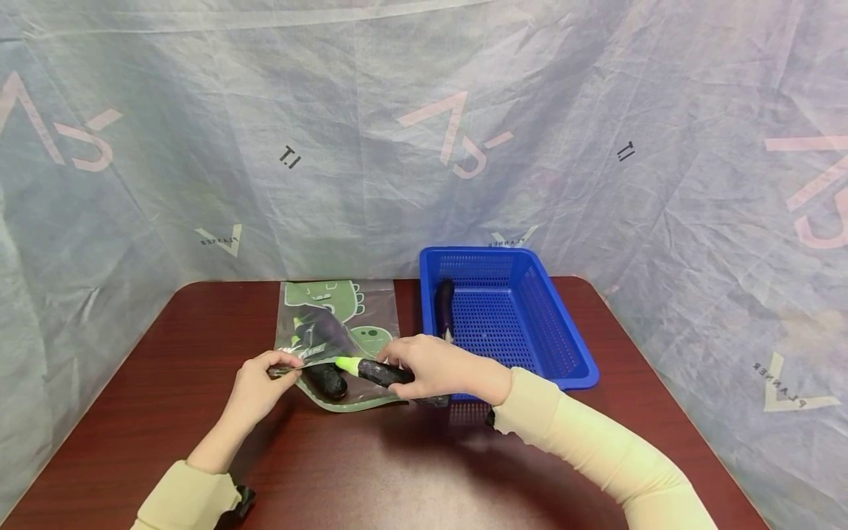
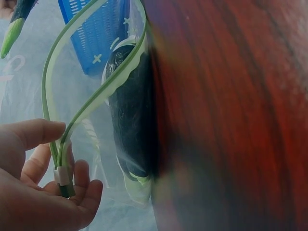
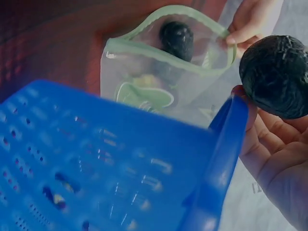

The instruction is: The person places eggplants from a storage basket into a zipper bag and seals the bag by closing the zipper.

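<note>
My left hand [image 1: 261,383] pinches the corner of a clear zip bag [image 1: 371,404] with green dinosaur prints, beside its white slider [image 2: 61,175]. The bag's green-edged mouth [image 2: 91,107] gapes towards me. Inside lie dark eggplants, one near the mouth [image 1: 329,381] and a purple one [image 1: 324,327] deeper in. My right hand [image 1: 433,366] grips another eggplant [image 1: 380,373] by its dark body, thumb and fingers on opposite sides. Its bright green stem end points left, over the bag's mouth. In the right wrist view this eggplant's rounded dark end [image 3: 274,77] faces the camera.
A blue perforated basket [image 1: 563,324] stands right of the bag, close by my right hand. One long eggplant [image 1: 444,305] lies along its left wall. The reddish-brown table [image 1: 331,471] ends at a grey cloth [image 1: 358,147] hanging behind and at both sides.
</note>
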### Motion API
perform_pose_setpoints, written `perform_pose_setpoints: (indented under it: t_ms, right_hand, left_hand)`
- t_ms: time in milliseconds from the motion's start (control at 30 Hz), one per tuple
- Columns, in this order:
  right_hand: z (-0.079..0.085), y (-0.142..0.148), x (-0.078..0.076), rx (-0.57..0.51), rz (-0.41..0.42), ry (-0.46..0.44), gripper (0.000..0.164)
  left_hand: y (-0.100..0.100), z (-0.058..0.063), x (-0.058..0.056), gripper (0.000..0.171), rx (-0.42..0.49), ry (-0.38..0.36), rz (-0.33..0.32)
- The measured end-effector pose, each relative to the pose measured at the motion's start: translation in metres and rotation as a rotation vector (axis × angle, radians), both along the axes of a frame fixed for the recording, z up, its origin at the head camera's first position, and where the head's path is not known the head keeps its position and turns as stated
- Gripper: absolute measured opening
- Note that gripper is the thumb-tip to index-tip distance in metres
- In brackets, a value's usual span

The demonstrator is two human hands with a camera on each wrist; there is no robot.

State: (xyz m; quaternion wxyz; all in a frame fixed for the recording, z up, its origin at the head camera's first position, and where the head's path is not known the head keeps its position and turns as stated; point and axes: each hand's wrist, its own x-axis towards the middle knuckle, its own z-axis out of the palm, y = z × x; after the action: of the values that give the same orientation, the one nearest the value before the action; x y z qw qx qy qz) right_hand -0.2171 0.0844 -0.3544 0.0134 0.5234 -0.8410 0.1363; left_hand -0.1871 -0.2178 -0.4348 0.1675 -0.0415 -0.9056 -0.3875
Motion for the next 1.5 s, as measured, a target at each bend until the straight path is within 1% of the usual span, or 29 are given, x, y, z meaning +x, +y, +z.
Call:
perform_pose_setpoints:
  t_ms: [333, 533, 667, 967, 1133, 1367, 1500]
  right_hand:
    - [-0.008, -0.010, 0.008, 0.038, -0.026, 0.026, 0.038]
    - [-0.014, -0.015, 0.011, 0.049, -0.042, 0.010, 0.037]
    - [-0.021, -0.018, 0.012, 0.056, -0.054, 0.020, 0.037]
    - [-0.035, -0.028, 0.016, 0.094, -0.090, 0.069, 0.039]
    - [-0.044, -0.032, 0.016, 0.104, -0.096, 0.096, 0.039]
    - [-0.050, -0.037, 0.018, 0.123, -0.115, 0.095, 0.035]
    - [-0.054, -0.041, 0.019, 0.139, -0.125, 0.119, 0.033]
  left_hand:
    - [0.000, 0.003, 0.001, 0.013, 0.002, -0.003, -0.005]
    - [0.000, 0.004, 0.000, 0.011, 0.007, -0.033, -0.006]
    - [0.000, 0.004, -0.001, 0.011, 0.004, -0.047, -0.007]
    - [0.001, 0.006, -0.001, 0.012, 0.000, -0.040, -0.009]
    - [0.002, 0.004, -0.002, 0.012, 0.000, -0.020, -0.010]
    - [0.002, 0.003, -0.002, 0.012, 0.003, -0.013, -0.012]
    - [0.003, 0.003, -0.002, 0.013, 0.002, -0.012, -0.011]
